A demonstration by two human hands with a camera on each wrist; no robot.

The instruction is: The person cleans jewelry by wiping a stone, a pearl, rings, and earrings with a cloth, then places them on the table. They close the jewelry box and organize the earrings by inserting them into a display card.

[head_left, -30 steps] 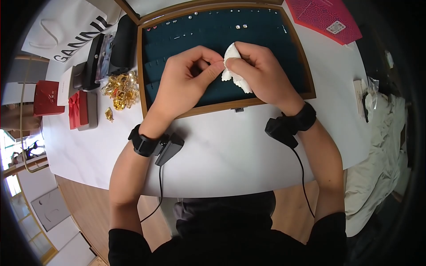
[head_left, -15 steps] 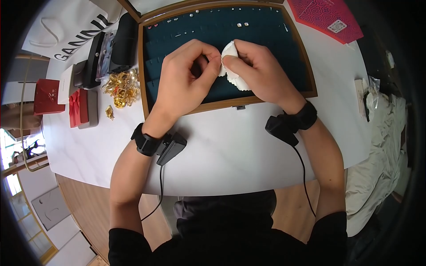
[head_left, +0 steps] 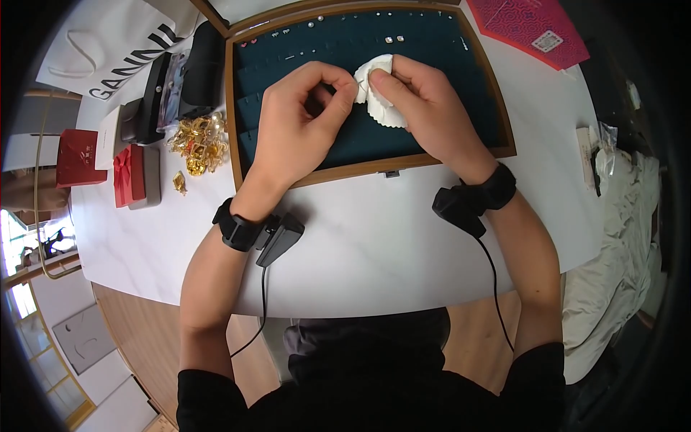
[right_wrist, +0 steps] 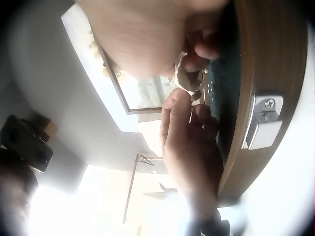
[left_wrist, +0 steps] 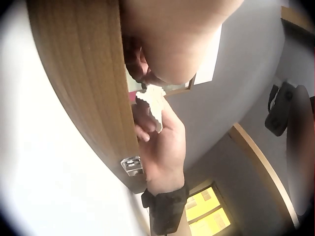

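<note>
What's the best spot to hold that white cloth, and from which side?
Take the white cloth by its upper part, probably from the right, thumb on top, much as the right hand pinches it. Its scalloped lower edge hangs loose, so a grip there would likely let it flop, and the left hand is close by its left edge.

Head view looks down; nearer wrist views share the cloth.
</note>
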